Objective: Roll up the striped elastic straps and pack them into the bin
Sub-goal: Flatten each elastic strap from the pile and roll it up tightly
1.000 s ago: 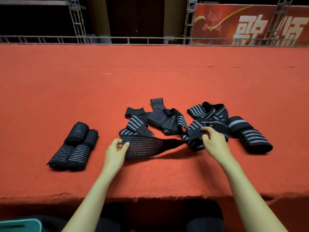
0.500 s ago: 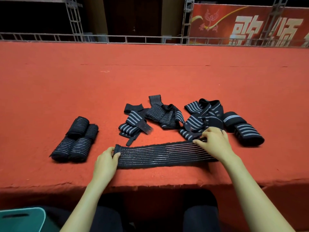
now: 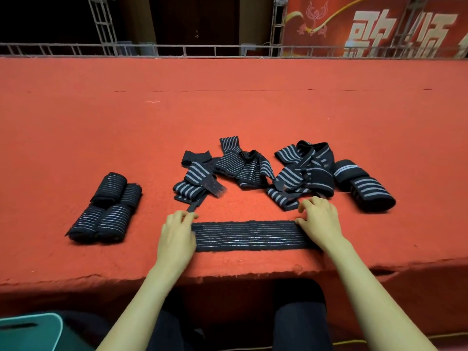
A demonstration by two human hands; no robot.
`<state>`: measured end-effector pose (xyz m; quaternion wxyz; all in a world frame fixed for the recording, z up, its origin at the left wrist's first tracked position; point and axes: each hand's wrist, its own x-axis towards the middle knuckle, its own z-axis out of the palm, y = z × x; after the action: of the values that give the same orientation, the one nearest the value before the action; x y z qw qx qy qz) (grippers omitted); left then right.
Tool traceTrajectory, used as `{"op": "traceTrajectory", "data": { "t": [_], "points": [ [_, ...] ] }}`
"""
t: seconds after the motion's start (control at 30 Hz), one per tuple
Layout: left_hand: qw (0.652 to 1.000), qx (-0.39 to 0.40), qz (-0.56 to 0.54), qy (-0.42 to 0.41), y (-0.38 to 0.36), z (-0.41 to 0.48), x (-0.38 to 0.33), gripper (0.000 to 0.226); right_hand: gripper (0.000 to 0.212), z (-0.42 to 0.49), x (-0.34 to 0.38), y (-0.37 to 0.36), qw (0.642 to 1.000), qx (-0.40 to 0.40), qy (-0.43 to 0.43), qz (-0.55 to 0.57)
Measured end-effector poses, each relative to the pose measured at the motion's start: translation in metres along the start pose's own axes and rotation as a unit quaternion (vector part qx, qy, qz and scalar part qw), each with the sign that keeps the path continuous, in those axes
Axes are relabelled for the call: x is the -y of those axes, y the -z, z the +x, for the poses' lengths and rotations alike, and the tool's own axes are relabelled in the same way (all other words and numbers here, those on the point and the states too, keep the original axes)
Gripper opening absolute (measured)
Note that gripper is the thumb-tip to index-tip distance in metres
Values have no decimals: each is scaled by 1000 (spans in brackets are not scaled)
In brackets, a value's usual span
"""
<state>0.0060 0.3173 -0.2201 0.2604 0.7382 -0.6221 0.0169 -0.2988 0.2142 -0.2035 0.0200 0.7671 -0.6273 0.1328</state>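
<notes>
Soft, even light from above falls on the red table (image 3: 228,110), its cloth bright and strongly saturated; beyond the railing (image 3: 177,49) the hall sinks into near-black, while the banner (image 3: 374,29) at upper right is lit, its large characters slightly blurred; shadows are short and diffuse, pooling just under the rolled straps (image 3: 111,219) and along the near edge of the flat strap (image 3: 248,235); below the table's front lip everything is dim; the wide lens bows the railing and the table's far edge; fine stripes on the flat strap shimmer and smear; overall detail is soft.
</notes>
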Motion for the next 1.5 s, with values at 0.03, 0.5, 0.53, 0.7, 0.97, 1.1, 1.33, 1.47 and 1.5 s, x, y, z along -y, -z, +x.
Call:
{"op": "traceTrajectory", "data": {
  "t": [0.03,0.5,0.53,0.7,0.97,1.1,1.33,1.47,1.5],
  "points": [
    [999,18,-30,-28,-3,-1,-9,33,21,-1,3,-3,1000,-7,19,21],
    [986,141,-52,-68,-17,43,-64,16,17,16,48,-9,958,73,172,217],
    [987,132,-57,-65,-17,55,-65,16,18,27,52,-8,958,61,174,222],
    [991,89,-89,-46,-26,122,-67,22,22,97,71,-4,961,-31,160,224],
    [995,63,-70,-11,-76,192,-69,35,49,173,92,-26,971,25,177,161],
    [997,68,17,-21,-96,206,-67,35,50,183,87,-47,983,73,155,65],
    [985,2,-144,98,-83,223,-52,26,47,183,83,-69,988,60,127,68],
    [954,-39,-259,149,-53,215,-35,20,46,183,83,-72,989,70,116,58],
    [947,-37,-285,148,-48,212,-32,21,46,183,83,-72,989,75,113,56]
  ]
}}
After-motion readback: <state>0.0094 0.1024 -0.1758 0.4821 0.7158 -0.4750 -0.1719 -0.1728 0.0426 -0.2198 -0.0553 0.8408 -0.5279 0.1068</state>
